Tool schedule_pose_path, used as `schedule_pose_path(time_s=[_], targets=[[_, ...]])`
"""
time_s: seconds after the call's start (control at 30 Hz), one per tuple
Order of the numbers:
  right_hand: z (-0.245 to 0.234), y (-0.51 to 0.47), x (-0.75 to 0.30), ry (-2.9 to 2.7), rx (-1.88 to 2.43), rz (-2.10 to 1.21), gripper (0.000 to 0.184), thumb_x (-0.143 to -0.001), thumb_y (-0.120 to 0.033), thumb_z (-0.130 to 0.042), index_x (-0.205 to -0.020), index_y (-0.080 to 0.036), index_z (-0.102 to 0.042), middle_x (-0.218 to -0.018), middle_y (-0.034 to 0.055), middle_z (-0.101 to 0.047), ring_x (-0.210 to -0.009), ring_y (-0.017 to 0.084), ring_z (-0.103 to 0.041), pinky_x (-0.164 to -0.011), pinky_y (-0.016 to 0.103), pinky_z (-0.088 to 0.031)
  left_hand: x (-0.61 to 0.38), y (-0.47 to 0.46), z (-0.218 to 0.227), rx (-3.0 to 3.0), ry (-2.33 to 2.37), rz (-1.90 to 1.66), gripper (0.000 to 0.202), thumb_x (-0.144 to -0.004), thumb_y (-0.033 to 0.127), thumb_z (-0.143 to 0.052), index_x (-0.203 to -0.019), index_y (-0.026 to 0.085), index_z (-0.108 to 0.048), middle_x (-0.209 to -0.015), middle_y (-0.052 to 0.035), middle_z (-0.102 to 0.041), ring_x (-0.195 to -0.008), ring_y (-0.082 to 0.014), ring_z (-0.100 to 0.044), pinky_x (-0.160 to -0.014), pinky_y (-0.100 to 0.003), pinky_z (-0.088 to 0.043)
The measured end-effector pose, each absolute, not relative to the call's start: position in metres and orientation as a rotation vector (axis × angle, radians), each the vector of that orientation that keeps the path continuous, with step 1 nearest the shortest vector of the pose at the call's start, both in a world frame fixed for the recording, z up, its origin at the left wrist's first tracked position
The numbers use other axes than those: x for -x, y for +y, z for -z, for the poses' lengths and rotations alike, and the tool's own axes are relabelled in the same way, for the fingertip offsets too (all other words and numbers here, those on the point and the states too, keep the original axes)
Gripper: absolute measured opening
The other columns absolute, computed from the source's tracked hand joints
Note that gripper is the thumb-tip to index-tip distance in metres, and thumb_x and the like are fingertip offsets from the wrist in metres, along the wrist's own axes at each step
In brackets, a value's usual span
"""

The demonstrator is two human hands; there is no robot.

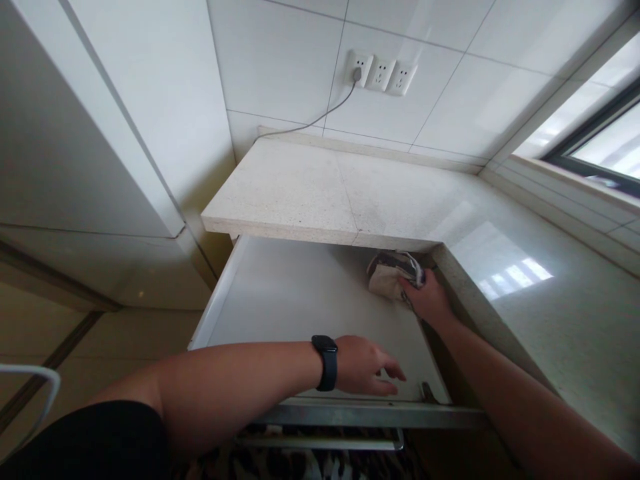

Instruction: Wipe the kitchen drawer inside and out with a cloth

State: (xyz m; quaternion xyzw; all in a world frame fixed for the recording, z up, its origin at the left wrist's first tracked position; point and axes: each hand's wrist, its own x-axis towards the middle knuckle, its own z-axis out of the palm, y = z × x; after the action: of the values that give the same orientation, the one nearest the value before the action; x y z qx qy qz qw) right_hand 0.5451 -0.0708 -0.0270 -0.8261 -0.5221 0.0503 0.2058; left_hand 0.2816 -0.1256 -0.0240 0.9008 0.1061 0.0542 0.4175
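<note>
We handle a bundle point(386, 280) in a drawer point(285, 293), right hand point(430, 300) clasping it beyond our empty, loose left hand point(364, 365); steady grip seems needed next

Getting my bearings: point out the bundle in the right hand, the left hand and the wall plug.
Bundle point(385, 283): head view, on its pale side.
Left hand point(361, 365): head view, on its back.
Wall plug point(357, 75): head view, on its gray body.
</note>
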Motion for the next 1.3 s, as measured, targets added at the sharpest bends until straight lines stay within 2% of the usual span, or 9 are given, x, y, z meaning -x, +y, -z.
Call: schedule_pose_path(time_s=[0.17, 0.3, 0.43, 0.5, 0.6, 0.77, 0.93, 1.1, 1.3], targets=[[0.024, -0.055, -0.543, -1.522, 2.328, -0.094, 0.052, -0.084, -0.061, -0.059, -0.117, -0.02, -0.055, -0.102, 0.0146, -0.072, -0.089, 0.028, -0.068, -0.07, 0.033, -0.047, -0.279, -0.131, 0.017, -2.453, 0.14, -0.27, 0.039, -0.096, 0.045, -0.054, -0.127, 0.024, -0.063, -0.117, -0.0036, -0.07, -0.103, -0.0197, -0.066, -0.077, -0.03, -0.048], [0.023, -0.041, -0.541, -1.521, 2.341, -0.095, 0.055, -0.083, -0.06, -0.061, -0.12, -0.019, -0.054, -0.107, 0.0166, -0.071, -0.094, 0.029, -0.068, -0.073, 0.034, -0.048, -0.278, -0.131, 0.017, -2.568, 0.083, -0.276, 0.03, -0.099, 0.042, -0.047, -0.11, 0.026, -0.071, -0.108, -0.0006, -0.072, -0.097, -0.0184, -0.067, -0.064, -0.031, -0.045], [0.026, -0.034, -0.542, -1.409, 2.319, -0.123, 0.056, -0.082, -0.058, -0.062, -0.122, -0.019, -0.055, -0.109, 0.0169, -0.071, -0.098, 0.03, -0.068, -0.076, 0.035, -0.05, -0.276, -0.13, 0.014, -2.629, 0.035, -0.358, 0.046, -0.097, 0.043, -0.048, -0.141, 0.029, -0.05, -0.111, -0.0023, -0.07, -0.092, -0.0196, -0.067, -0.054, -0.033, -0.04], [0.027, -0.033, -0.544, -1.363, 2.3, -0.133, 0.056, -0.083, -0.057, -0.062, -0.122, -0.019, -0.055, -0.11, 0.0167, -0.071, -0.1, 0.03, -0.068, -0.079, 0.036, -0.05, -0.275, -0.13, 0.011, -2.656, 0.009, -0.353, 0.038, -0.097, 0.042, -0.049, -0.132, 0.029, -0.057, -0.11, -0.0012, -0.07, -0.091, -0.0194, -0.067, -0.052, -0.033, -0.039], [0.029, -0.033, -0.544, -1.334, 2.262, -0.146, 0.057, -0.083, -0.057, -0.062, -0.125, -0.019, -0.053, -0.113, 0.0166, -0.07, -0.103, 0.03, -0.068, -0.082, 0.036, -0.05, -0.275, -0.131, 0.008, -2.73, -0.04, -0.256, 0.027, -0.098, 0.038, -0.045, -0.099, 0.025, -0.069, -0.102, 0.0009, -0.072, -0.091, -0.0187, -0.067, -0.051, -0.033, -0.037], [0.031, -0.038, -0.545, -1.316, 2.27, -0.191, 0.059, -0.083, -0.059, -0.06, -0.126, -0.02, -0.05, -0.111, 0.0175, -0.07, -0.102, 0.029, -0.067, -0.08, 0.036, -0.051, -0.276, -0.131, 0.01, -2.717, -0.014, -0.24, 0.036, -0.098, 0.041, -0.045, -0.128, 0.028, -0.06, -0.112, 0.0012, -0.071, -0.094, -0.019, -0.067, -0.052, -0.033, -0.037], [0.028, -0.046, -0.545, -1.386, 2.344, -0.226, 0.057, -0.085, -0.061, -0.058, -0.124, -0.021, -0.046, -0.111, 0.017, -0.07, -0.099, 0.029, -0.068, -0.075, 0.034, -0.05, -0.276, -0.129, 0.015, -2.729, 0.016, -0.137, 0.031, -0.096, 0.039, -0.046, -0.115, 0.029, -0.068, -0.108, 0.0013, -0.073, -0.093, -0.0187, -0.068, -0.053, -0.033, -0.038], [0.019, -0.065, -0.532, -1.75, 2.485, -0.067, 0.051, -0.087, -0.061, -0.053, -0.116, -0.019, -0.048, -0.1, 0.0171, -0.071, -0.089, 0.032, -0.07, -0.069, 0.035, -0.045, -0.275, -0.129, 0.01, -2.724, 0.041, -0.078, 0.034, -0.1, 0.042, -0.04, -0.111, 0.028, -0.069, -0.108, 0.0008, -0.074, -0.095, -0.0179, -0.068, -0.053, -0.032, -0.037], [0.005, -0.093, -0.515, -2.014, 2.552, -0.007, 0.048, -0.087, -0.056, -0.056, -0.114, -0.017, -0.047, -0.102, 0.0188, -0.069, -0.091, 0.034, -0.069, -0.069, 0.034, -0.042, -0.275, -0.129, 0.013, -2.758, 0.065, -0.092, 0.033, -0.098, 0.042, -0.042, -0.108, 0.029, -0.071, -0.102, 0.0006, -0.075, -0.092, -0.0188, -0.07, -0.05, -0.033, -0.034]])
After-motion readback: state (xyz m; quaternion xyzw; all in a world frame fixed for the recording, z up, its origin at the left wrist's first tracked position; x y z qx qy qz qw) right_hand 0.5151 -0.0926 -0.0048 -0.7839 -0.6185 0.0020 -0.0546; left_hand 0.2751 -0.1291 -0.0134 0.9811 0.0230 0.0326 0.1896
